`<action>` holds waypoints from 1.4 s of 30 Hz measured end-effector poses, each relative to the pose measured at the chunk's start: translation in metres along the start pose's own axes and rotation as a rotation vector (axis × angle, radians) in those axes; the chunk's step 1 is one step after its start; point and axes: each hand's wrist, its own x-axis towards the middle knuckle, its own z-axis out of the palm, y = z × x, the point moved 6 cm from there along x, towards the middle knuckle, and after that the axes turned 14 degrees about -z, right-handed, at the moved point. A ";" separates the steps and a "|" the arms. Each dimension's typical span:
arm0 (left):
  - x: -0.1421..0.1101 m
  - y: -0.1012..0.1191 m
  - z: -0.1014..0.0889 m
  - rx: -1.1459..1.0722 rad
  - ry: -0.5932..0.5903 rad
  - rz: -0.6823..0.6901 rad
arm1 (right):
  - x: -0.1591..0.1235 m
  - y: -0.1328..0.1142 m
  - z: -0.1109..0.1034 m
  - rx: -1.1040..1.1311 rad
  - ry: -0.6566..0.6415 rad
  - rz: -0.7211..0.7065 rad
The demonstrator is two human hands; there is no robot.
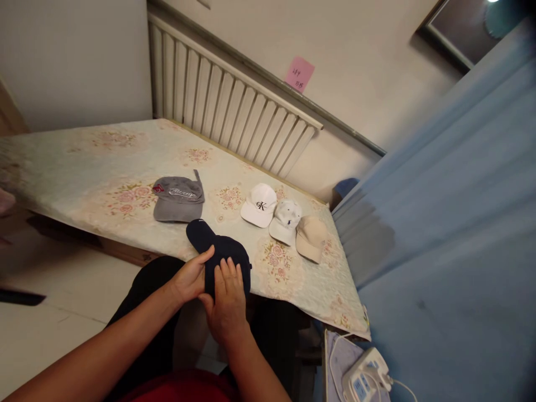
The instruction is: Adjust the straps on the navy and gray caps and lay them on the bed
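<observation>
A dark navy baseball cap (228, 248) is held over the table's near edge, its brim pointing up and left. My left hand (193, 276) grips the cap's left side, thumb on top and the other fingers hidden beneath. My right hand (226, 304) lies on the crown, its fingers stretched out flat over the fabric. Just beyond the navy cap rests a grey cap (178, 204) with white lettering and a red patch. To the right stand a white cap (259, 205) with black letters, a white cap (286, 222) with a small dark emblem, and a beige cap (310, 239).
A floral cloth covers the table (163, 146). Behind it are a radiator (234, 106) and a pink note (299, 73) on the wall. A blue curtain (439, 240) hangs at right, above a power strip (365, 379) with cables. Part of another person (5, 204) shows at the left edge.
</observation>
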 end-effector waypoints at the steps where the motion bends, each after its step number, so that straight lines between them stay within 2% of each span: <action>1: 0.000 0.000 -0.001 0.002 0.006 0.008 | 0.000 0.000 0.000 -0.001 -0.001 0.001; 21: 0.002 -0.004 -0.004 0.012 0.012 0.007 | -0.005 0.001 0.002 0.007 -0.003 -0.008; 30: 0.002 -0.019 0.005 0.018 -0.012 -0.157 | 0.004 0.000 0.000 0.002 0.027 -0.016; 37: 0.001 -0.008 0.003 -0.038 -0.007 0.062 | -0.003 0.024 -0.001 -0.017 0.006 0.062; 42: 0.003 -0.008 0.004 -0.057 -0.084 0.033 | -0.012 0.039 -0.008 -0.025 0.044 0.184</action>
